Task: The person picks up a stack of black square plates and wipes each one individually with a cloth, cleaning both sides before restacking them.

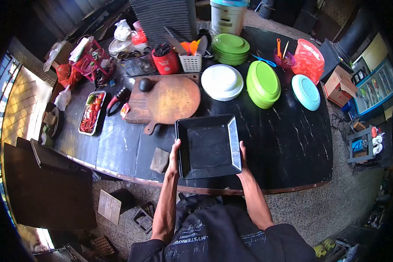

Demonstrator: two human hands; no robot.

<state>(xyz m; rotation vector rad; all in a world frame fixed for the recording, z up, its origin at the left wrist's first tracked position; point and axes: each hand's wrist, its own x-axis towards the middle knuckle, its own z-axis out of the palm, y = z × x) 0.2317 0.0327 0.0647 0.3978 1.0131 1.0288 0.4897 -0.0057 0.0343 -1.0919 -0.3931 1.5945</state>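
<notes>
A square black plate (pixel 208 146) is held low over the near edge of the dark table (pixel 288 144). My left hand (pixel 174 158) grips its left rim and my right hand (pixel 243 160) grips its right rim. The plate looks empty. Just beyond it lies a round wooden cutting board (pixel 170 100) with a dark round object (pixel 145 84) on its far left corner.
Behind are a stack of white plates (pixel 222 81), green oval plates (pixel 263 84), round green plates (pixel 229 48), a light blue plate (pixel 306 91), an orange basket (pixel 309 56), a red utensil pot (pixel 166 60) and a tray of chillies (pixel 91 112). A small brown block (pixel 160 160) lies near my left hand.
</notes>
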